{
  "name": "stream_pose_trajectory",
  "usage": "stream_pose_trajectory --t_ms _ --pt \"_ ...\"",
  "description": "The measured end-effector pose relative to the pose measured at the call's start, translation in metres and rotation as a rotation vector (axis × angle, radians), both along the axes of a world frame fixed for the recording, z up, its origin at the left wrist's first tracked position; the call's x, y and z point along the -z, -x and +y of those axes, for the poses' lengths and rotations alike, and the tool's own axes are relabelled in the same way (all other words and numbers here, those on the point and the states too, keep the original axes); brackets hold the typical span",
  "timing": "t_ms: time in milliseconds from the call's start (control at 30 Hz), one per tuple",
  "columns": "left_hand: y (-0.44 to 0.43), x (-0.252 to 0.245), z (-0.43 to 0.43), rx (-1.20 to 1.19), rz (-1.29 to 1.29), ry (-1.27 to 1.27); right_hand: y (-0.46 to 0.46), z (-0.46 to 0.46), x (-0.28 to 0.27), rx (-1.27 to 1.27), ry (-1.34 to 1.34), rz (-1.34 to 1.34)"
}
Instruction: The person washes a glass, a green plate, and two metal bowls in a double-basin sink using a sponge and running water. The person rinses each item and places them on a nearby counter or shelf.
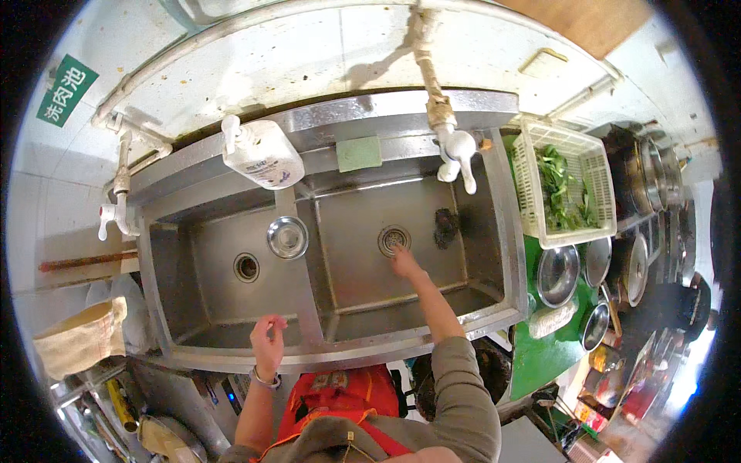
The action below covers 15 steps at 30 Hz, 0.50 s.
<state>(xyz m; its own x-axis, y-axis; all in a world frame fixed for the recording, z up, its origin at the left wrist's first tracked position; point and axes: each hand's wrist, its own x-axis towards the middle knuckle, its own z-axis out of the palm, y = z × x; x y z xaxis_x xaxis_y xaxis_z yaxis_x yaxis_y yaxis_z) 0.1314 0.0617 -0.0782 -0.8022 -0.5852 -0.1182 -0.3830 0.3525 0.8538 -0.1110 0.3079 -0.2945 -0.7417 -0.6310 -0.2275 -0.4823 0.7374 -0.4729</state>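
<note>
A two-basin stainless steel sink (359,283) lies before me. My right hand (407,264) reaches into the right basin, its fingertips at the drain strainer (394,238); whether they grip it cannot be made out. My left hand (268,342) hovers over the front of the left basin, loosely curled, with nothing visible in it. A small steel bowl (288,238) sits by the divider on the left basin's side. The left basin's drain (247,267) shows a dark opening. A dark scrubbing pad (446,228) lies towards the right basin's right wall.
A white pump bottle (267,155) and a green sponge (359,154) are at the sink's back. One tap (457,151) overhangs the right basin; another tap (114,217) is left. Right, a white plastic basket (564,236) with leafy greens and steel bowls (558,276) occupy a green surface (538,359).
</note>
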Motion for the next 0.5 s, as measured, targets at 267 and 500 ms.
stream_pose_trajectory --t_ms 267,500 --pt "0.121 0.001 0.069 0.154 0.111 -0.373 0.074 -0.035 -0.256 0.47 1.425 0.14" --pt "0.303 0.018 0.141 0.258 0.397 -1.215 0.099 -0.054 -0.317 0.438 1.235 0.269"
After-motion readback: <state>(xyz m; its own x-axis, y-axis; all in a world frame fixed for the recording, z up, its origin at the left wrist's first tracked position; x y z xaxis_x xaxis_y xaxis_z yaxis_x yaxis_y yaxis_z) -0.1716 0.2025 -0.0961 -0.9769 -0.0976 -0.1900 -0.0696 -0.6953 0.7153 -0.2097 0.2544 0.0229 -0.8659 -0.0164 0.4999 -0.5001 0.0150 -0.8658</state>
